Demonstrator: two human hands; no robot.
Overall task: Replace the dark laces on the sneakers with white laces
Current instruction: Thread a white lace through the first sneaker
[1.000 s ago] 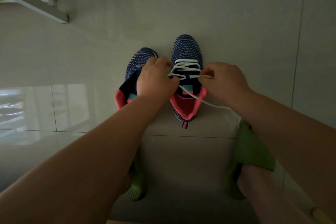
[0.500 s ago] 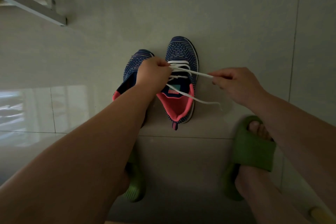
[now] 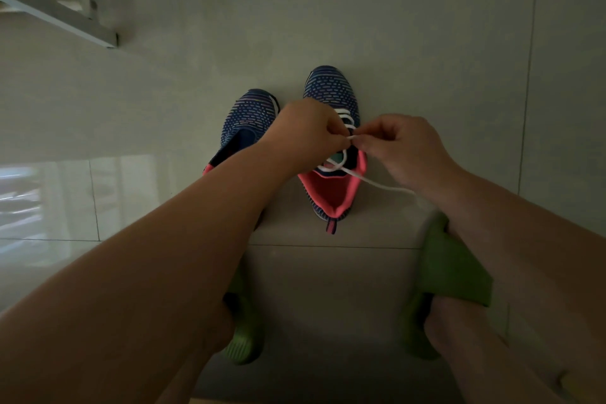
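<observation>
White lace [image 3: 341,168] threads the eyelets of the right-hand sneaker [image 3: 331,141], which sits on the grey tiled floor [image 3: 426,43] with its toe pointing away from me. Its knit upper is dark blue with pale dashes, and the inside of the collar is coral pink. Several bars of the lace cross the upper part of the shoe, and a loose loop lies over the tongue. One free end trails off to the right across the floor and passes under my right forearm.

Both my hands meet just above the tongue of this shoe. My left hand [image 3: 306,131] has its fingers curled, pinching the lace at its fingertips. My right hand [image 3: 401,144] also pinches the lace between thumb and forefinger, its tips almost touching those of the left hand.

Just to the left stands the second sneaker [image 3: 247,121], same pattern, partly covered by my left forearm. I cannot tell whether it carries any lace.

Nearer to me, my feet wear green slides: the left slide [image 3: 244,334] shows under my left arm, the right slide [image 3: 452,266] beside my right arm. At the upper left a pale metal frame [image 3: 62,15] meets the floor.
</observation>
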